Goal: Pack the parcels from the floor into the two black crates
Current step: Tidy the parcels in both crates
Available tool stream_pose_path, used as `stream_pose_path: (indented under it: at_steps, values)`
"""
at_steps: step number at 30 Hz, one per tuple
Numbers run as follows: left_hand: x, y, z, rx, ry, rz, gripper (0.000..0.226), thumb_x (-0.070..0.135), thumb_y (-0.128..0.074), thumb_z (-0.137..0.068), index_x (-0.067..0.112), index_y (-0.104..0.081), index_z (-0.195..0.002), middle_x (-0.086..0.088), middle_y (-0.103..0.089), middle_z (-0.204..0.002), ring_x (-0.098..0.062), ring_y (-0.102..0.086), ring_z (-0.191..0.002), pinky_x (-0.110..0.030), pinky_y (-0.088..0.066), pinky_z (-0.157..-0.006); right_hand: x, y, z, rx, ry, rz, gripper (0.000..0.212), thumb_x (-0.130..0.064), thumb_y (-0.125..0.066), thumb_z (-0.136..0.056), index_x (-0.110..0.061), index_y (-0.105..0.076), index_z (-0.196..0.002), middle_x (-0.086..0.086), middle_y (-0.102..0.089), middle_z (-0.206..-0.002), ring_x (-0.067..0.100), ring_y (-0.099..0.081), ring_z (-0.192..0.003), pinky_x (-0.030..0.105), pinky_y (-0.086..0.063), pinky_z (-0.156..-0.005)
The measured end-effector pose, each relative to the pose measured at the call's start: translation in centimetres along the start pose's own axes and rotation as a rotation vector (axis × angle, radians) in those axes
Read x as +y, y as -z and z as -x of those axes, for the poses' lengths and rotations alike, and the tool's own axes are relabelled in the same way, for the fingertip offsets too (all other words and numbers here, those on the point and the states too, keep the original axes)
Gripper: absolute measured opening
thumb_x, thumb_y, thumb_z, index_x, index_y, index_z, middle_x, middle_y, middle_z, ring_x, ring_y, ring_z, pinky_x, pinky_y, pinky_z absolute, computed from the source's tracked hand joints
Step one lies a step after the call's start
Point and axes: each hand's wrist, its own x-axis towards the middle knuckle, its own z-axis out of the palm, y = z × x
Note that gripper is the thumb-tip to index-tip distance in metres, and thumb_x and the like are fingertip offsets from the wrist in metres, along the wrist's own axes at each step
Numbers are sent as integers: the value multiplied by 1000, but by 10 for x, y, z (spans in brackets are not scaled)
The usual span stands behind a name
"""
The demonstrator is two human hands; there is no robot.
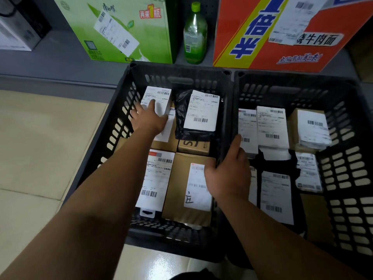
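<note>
The left hand (148, 120), fingers straight and flat, presses on a white-labelled parcel (159, 96) at the far left of the left crate (113, 126), while the right hand (228, 174), thumb and index finger spread apart, rests on the rims where that crate meets the equally parcel-filled right crate (343, 178).

Two black crates of labelled parcels, seen from above.
The left hand (148, 120) is laid flat, fingers straight, on a white parcel (159, 96) in the left crate (119, 120), beside a black bag parcel (181, 110). The right hand (228, 174) is rested across the rims where it meets the right crate (347, 178), index finger stretched out. A green carton (121, 31), green bottle (194, 35) and red carton (282, 49) are stood behind.
</note>
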Motion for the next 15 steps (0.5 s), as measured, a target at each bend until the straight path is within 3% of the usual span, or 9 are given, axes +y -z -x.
stream_pose_path:
  at_steps: [5, 7, 9, 10, 12, 13, 15]
  values:
    - [22, -3, 67, 66, -179, 121, 76, 40, -60, -92, 28, -20, -156, -15, -12, -164, -39, -12, -148, -53, -22, -115, -3, 2, 0, 15, -35, -245, 79, -55, -41, -94, -23, -7, -157, 9, -34, -155, 29, -37, -138, 49, -37, -112]
    - [33, -2, 98, 56, -208, 244, 75, 35, -64, -91, 25, -25, -155, -16, -21, -161, -40, -20, -145, -53, -24, -115, 0, 9, 1, 14, -143, -579, 65, -56, -39, -98, -31, -19, -155, -1, -35, -156, 18, -38, -137, 37, -37, -111]
    - [52, -3, 128, 7, -283, 364, 72, 37, -66, -89, 23, -33, -152, -15, -31, -157, -40, -28, -142, -53, -28, -116, 28, 24, 2, 72, -298, -813, 49, -49, -41, -101, -31, -38, -147, -5, -46, -145, 9, -47, -121, 17, -40, -92]
    - [64, -5, 141, -33, -321, 406, 72, 39, -66, -88, 24, -33, -151, -14, -32, -156, -38, -30, -142, -53, -29, -116, 49, 35, -1, 94, -334, -783, 38, -44, -45, -102, -28, -50, -136, -3, -52, -136, 10, -51, -113, 15, -40, -83]
    - [89, -12, 162, -148, -362, 447, 81, 45, -66, -86, 29, -25, -154, -10, -25, -161, -37, -27, -145, -54, -29, -117, 104, 58, -14, -10, -301, -510, 22, -35, -56, -98, -23, -58, -116, 5, -58, -127, 18, -57, -103, 24, -46, -80]
    - [102, -17, 170, -218, -366, 455, 86, 45, -66, -87, 31, -18, -156, -9, -20, -163, -37, -23, -146, -54, -27, -118, 133, 69, -21, -166, -260, -304, 32, -35, -63, -93, -20, -57, -121, 10, -56, -132, 22, -57, -106, 29, -48, -84]
    - [121, -31, 183, -289, -367, 413, 92, 40, -65, -91, 30, -4, -159, -10, -7, -165, -39, -13, -149, -52, -21, -120, 179, 85, -31, -543, -191, 170, 85, -49, -74, -81, -19, -34, -149, 9, -30, -156, 30, -39, -134, 40, -40, -105]
